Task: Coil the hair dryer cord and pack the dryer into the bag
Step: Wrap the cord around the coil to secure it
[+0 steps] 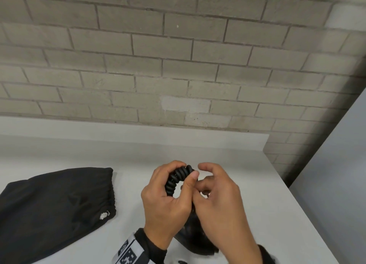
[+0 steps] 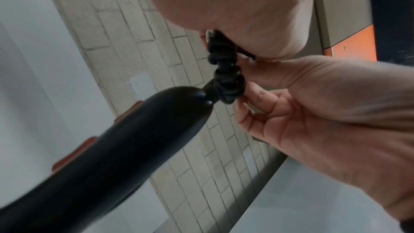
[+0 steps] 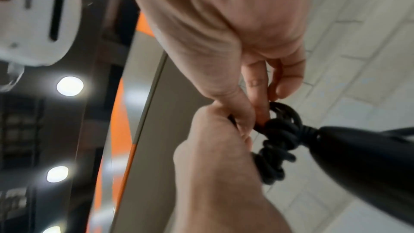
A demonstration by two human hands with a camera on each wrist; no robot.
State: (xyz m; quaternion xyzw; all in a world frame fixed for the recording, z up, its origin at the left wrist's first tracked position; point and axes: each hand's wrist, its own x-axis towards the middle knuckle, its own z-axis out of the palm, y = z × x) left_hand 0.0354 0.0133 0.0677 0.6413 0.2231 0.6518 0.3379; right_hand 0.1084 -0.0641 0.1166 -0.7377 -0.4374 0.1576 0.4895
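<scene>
Midway through the coiling, by the look of it, with the packing not yet begun. Gathered above the white worktop [image 1: 247, 184]: a bunch of black spiral cord [image 1: 176, 179], clenched in the grip of the left hand [image 1: 168, 202], fingers and thumb curled round its turns. Close against it, touching: the right hand [image 1: 219, 200], fingertips [image 2: 253, 95] pinching the cord's loops just where they leave the dryer's handle, seemingly tucking or winding a last stretch, though exactly which strand is pinched cannot be told. Hanging below both hands, held off the worktop by the cord end: the black hair dryer [image 2: 125, 148], reddish switches along its handle, mostly hidden behind the wrists in the head view. Lying flat and apart to the left on the same worktop: the black fabric bag [image 1: 57, 210], gathered mouth turned toward the hands, apparently closed or collapsed, nothing inside as far as can be seen. Plug not visible anywhere. Left to do, as judged here: finishing and securing the coil, opening the bag, sliding dryer and cord inside.
</scene>
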